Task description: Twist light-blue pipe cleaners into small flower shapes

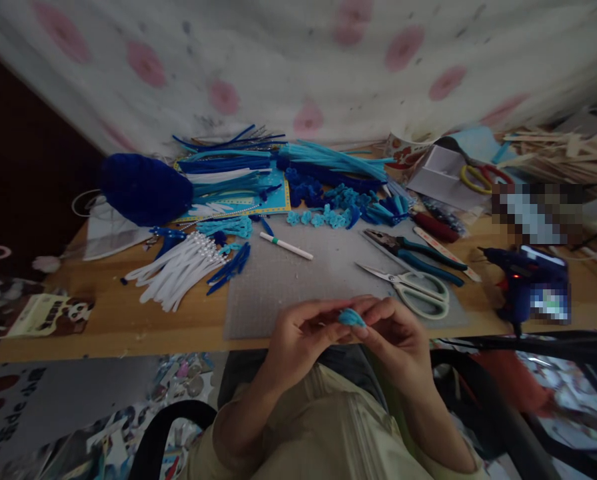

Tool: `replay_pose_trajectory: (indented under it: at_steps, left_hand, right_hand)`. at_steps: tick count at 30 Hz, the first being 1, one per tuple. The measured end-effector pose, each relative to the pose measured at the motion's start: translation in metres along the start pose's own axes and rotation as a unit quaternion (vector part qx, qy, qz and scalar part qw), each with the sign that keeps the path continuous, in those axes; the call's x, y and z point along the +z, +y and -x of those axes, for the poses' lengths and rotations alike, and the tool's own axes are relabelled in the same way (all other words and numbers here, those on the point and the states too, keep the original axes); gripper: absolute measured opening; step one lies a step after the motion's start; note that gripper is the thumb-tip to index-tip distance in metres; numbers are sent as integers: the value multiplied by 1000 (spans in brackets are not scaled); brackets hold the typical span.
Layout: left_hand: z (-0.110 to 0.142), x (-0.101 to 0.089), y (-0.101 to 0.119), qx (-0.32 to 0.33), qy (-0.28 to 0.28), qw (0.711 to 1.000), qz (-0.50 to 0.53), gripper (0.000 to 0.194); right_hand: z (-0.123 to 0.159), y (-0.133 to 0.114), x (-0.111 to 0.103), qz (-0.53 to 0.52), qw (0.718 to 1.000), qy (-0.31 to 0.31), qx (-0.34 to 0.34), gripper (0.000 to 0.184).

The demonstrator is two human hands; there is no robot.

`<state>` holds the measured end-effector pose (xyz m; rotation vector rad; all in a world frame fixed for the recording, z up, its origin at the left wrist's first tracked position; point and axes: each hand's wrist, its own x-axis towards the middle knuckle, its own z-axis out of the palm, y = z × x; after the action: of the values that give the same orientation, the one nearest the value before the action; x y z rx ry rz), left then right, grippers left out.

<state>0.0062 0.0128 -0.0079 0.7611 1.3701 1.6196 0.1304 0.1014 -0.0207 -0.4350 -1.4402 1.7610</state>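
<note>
Head view: blue piece between both hands.

Craft workspace, cluttered wooden desk, glue gun

Your wooden tabletop carries a grey mat; take that as your clock's centre. On it you have a white pen towards ten, pliers towards two, and pale-handled scissors towards three. Off the mat, you'll see white fuzzy stems with beads at nine, a panda card farther out that way, a dark blue fluffy bundle at ten, light blue stems at twelve, and a blue glue gun at three.
</note>
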Motion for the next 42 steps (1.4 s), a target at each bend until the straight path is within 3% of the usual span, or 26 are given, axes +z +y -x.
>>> replay_pose_trajectory:
  at_steps: [4,8,13,16,19,23,29,32,35,42]
  left_hand:
    - [3,2,7,97,31,991,-85,13]
    - [7,6,6,173,96,973,-116,22]
    - [11,3,0,202,93,966,-132,28]
    - [13,-1,-1,166,69,978,-109,21]
    - [11,-3,-1,62,26,998,-7,12]
    - [4,-4,3,-47,-31,992,116,16]
    - [-3,-1,3,-84,-72,972,208,29]
    - [-6,-2,-2,-88,-45,960,261,37]
    - [-9,-3,-5,-80,12,959,273,37]
    - [-10,0,-6,-59,69,961,260,30]
  right_hand:
    - [-3,-1,0,47,998,-10,-38,8]
    - [-1,3,3,65,996,52,-41,9]
    - [-1,1,3,67,996,33,-56,7]
    - [-3,-2,2,79,994,9,-79,6]
    - [-2,-2,2,65,995,-2,-74,7]
    - [1,2,5,53,998,10,-43,8]
    - [0,7,6,3,999,38,10,9]
    - [-1,7,4,-6,998,54,15,11]
    - [-1,3,4,52,997,61,-23,9]
    - [4,-8,7,189,975,-13,-115,23]
